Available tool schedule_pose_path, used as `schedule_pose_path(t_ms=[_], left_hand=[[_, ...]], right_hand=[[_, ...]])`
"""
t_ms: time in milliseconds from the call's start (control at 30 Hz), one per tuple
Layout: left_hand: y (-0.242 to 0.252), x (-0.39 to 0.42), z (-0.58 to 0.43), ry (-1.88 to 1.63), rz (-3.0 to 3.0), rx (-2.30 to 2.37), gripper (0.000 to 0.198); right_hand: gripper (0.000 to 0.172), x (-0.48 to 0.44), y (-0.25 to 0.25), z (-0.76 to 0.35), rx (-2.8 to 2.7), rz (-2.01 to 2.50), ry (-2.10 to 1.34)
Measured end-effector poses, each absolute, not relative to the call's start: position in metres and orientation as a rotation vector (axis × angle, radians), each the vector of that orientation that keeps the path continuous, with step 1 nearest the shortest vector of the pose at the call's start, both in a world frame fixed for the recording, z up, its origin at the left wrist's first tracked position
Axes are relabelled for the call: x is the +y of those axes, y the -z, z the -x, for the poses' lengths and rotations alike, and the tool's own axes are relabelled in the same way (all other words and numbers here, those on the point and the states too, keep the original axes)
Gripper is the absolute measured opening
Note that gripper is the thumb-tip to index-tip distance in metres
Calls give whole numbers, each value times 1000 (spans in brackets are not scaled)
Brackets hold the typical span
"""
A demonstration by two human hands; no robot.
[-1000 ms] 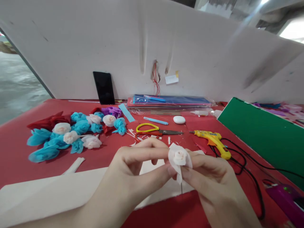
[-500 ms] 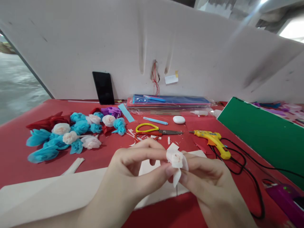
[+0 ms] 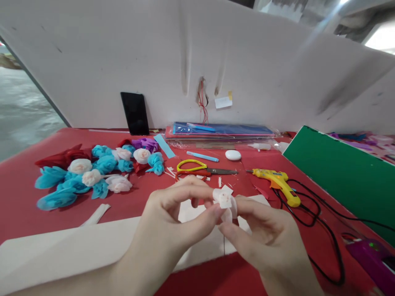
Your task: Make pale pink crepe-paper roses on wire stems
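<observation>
Red tabletop (image 3: 212,283) shows between my forearms, below the long cream-white sheet's (image 3: 70,244) near edge; yellow-and-red-handled metal scissors (image 3: 220,171) lie beyond. The small white layered flower (image 3: 225,199), above the sheet, has shifted slightly left and up. My left hand (image 3: 174,224) pinches it; my right hand (image 3: 268,234) touches its side, thumb lower, grip indeterminable.

Soft light, glare streaking the pale wall (image 3: 138,49) from upper right, edges stretched.
</observation>
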State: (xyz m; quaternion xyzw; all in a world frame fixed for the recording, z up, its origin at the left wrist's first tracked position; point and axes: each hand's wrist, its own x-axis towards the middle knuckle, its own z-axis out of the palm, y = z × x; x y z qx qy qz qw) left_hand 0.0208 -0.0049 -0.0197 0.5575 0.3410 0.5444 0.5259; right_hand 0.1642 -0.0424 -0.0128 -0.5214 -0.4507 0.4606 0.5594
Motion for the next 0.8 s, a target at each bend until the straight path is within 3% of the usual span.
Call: schedule_pose_path(t_ms=[500,800], left_hand=[[19,-8,-19,-1340,-1375,823,18],[7,-14,-17,-1302,-1505,734,25]], right_hand=[[25,-38,27,-180,-1329,982,-1033],[11,-30,17,-179,-1457,873,-739]])
